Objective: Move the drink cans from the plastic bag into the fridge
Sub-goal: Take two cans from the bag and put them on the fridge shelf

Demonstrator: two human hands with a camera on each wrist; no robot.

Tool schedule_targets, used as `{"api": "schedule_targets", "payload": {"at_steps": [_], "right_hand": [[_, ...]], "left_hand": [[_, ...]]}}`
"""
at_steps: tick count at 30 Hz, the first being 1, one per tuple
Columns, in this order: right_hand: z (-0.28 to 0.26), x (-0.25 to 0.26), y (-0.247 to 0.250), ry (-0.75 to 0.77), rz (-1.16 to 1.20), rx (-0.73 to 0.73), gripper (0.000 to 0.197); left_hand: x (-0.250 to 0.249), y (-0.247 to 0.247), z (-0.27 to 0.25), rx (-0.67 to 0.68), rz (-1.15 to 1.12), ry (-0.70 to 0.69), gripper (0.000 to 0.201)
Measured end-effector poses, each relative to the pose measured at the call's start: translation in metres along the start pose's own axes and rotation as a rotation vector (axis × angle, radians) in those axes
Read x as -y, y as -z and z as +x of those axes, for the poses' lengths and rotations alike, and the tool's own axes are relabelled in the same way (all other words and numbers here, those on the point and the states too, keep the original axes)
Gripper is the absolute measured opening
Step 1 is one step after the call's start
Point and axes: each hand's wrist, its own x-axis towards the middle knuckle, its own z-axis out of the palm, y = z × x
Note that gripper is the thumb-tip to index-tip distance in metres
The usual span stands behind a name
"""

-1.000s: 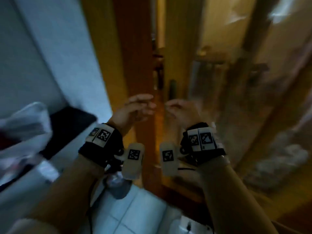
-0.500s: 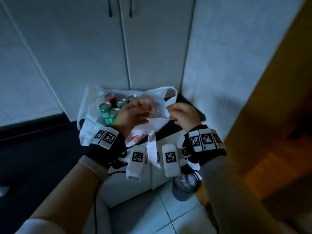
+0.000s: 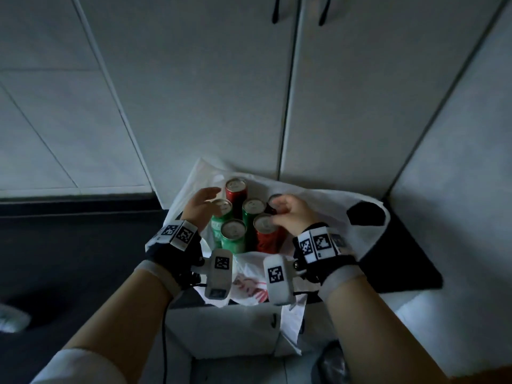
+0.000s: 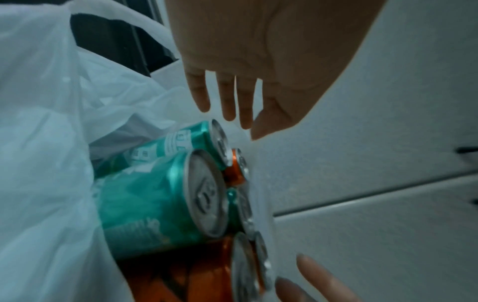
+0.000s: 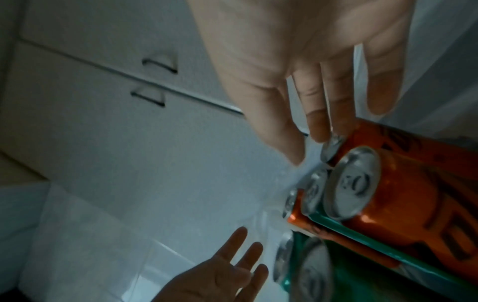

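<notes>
**A:** In the white plastic bag (image 3: 318,206) on the dark counter, six drink cans (image 3: 253,206) stand upright and packed together, green and red, tops showing. That's the whole job sitting there; none is out yet, and no fridge shows in any view.

**B:** And the hands?

**A:** Both over the cluster. The left hand (image 3: 200,209) is spread above the green can (image 3: 221,209) on the left side, fingers straight, gripping nothing. The right hand (image 3: 291,214) has loosely bent fingers over the red cans on the right side, at the top of the red can (image 3: 266,224) in front. It may be touching a rim, but nothing is wrapped or pinched yet.

**B:** So how would you take them?

**A:** I'd go for outer cans first, one per hand. The tops give no purchase, so the fingers should slide down the sides and wrap round the body. They're packed tight, so lift straight up or the neighbours may tip.

**B:** The bag?

**A:** Its loose film (image 4: 51,102) crowds the left cans; keep it out from under the fingers. White cabinet doors (image 3: 221,92) stand right behind.
</notes>
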Motion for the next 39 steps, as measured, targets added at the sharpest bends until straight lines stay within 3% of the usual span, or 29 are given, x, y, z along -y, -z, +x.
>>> {"api": "schedule_targets", "payload": {"at_steps": [3, 6, 9, 13, 22, 25, 29, 32, 39], "right_hand": [[0.017, -0.01, -0.013, -0.001, -0.268, 0.187, 0.056], [0.025, -0.021, -0.028, 0.0, -0.317, 0.229, 0.061], [0.025, -0.029, -0.033, 0.025, -0.348, 0.173, 0.063], [0.016, -0.024, -0.029, 0.039, -0.324, 0.098, 0.063], [-0.029, 0.01, 0.008, 0.069, 0.155, -0.231, 0.073], [-0.06, 0.023, 0.02, 0.117, 0.3, -0.303, 0.068], [-0.131, 0.025, 0.036, 0.177, 0.457, -0.373, 0.062], [-0.2, 0.01, 0.045, 0.173, 0.502, -0.446, 0.049], [-0.373, -0.044, 0.073, 0.023, 0.502, -0.775, 0.048]], "left_hand": [[0.021, 0.002, 0.018, 0.013, 0.02, 0.11, 0.063], [0.038, 0.004, 0.031, 0.055, 0.072, 0.144, 0.076], [0.048, 0.002, 0.034, 0.064, 0.06, 0.079, 0.079], [0.055, 0.001, 0.037, -0.033, 0.176, 0.018, 0.08], [-0.012, 0.033, 0.009, -0.104, 0.028, -0.243, 0.069], [-0.047, 0.035, -0.029, 0.035, -0.062, -0.318, 0.055], [-0.07, 0.028, -0.095, 0.279, -0.249, -0.29, 0.044], [-0.065, 0.009, -0.144, 0.477, -0.268, -0.278, 0.042], [-0.043, -0.079, -0.267, 0.921, -0.243, -0.249, 0.036]]}}
